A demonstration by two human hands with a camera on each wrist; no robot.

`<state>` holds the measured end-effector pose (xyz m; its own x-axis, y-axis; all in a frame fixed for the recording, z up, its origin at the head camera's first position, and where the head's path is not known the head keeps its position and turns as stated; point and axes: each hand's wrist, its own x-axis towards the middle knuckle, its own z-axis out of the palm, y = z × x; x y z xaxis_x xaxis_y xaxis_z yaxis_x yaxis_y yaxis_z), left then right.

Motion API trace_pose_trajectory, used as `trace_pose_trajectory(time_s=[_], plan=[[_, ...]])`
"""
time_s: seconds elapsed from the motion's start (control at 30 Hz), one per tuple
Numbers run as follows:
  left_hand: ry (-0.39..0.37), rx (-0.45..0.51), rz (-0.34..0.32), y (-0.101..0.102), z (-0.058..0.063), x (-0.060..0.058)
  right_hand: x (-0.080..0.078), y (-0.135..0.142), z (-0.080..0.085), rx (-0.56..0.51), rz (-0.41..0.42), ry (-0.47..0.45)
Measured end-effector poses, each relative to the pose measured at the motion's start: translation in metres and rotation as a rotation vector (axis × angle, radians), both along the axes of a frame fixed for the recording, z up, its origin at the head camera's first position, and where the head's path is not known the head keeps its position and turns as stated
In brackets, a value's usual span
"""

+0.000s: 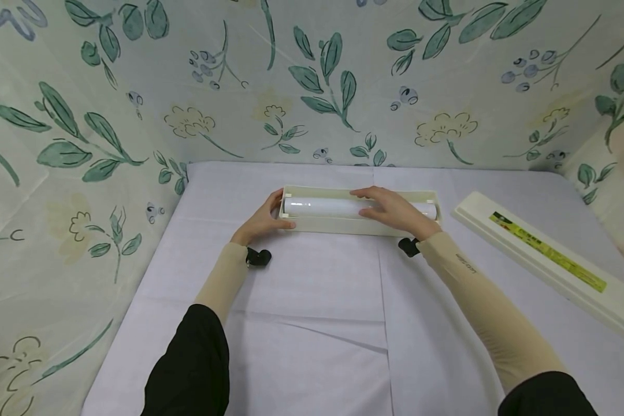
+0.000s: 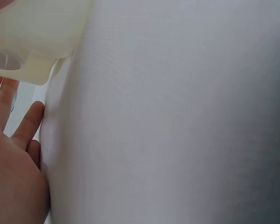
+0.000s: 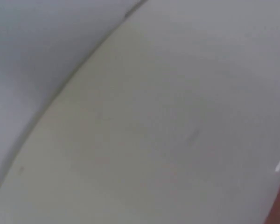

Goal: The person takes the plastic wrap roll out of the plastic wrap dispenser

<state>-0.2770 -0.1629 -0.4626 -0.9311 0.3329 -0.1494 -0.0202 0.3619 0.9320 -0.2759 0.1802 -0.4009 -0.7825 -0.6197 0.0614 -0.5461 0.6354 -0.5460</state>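
Observation:
A long cream dispenser box [image 1: 338, 225] lies lidless at the far side of the table, with a shiny white roll of cling film [image 1: 322, 206] inside. My left hand [image 1: 264, 222] grips the box's left end, thumb along the front wall and fingers round the end. In the left wrist view, fingers of the left hand [image 2: 14, 140] show below the box end [image 2: 37, 32]. My right hand [image 1: 392, 211] lies over the roll's right half, fingers reaching to the back wall and thumb on the roll. The right wrist view shows mostly the box's pale wall [image 3: 144, 116].
To the right lies the long cream lid [image 1: 530, 248] with a yellow-green label [image 1: 548, 251], slanting toward the near right. A white cloth [image 1: 312, 346] with fold creases covers the table. Behind and to the left hangs a leaf-patterned curtain [image 1: 249, 133].

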Motion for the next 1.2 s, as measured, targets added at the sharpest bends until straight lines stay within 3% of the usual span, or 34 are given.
trace_pose_trajectory(time_s=[0.33, 0.43, 0.57, 0.67, 1.2], plan=[[-0.029, 0.010, -0.022, -0.002, 0.001, 0.000, -0.003, -0.005, -0.002, 0.000, 0.034, -0.007], [-0.038, 0.009, -0.030, 0.000, 0.016, 0.007, -0.004, -0.008, -0.002, -0.004, 0.035, -0.014], [-0.017, 0.005, -0.018, 0.001, 0.013, 0.008, -0.006, -0.011, -0.004, -0.006, 0.037, -0.010], [0.001, -0.004, -0.001, -0.001, -0.002, 0.000, -0.008, -0.013, -0.005, -0.010, 0.040, -0.001], [0.007, -0.015, 0.000, 0.000, 0.000, 0.000, -0.010, -0.018, -0.008, 0.040, 0.025, 0.019]])
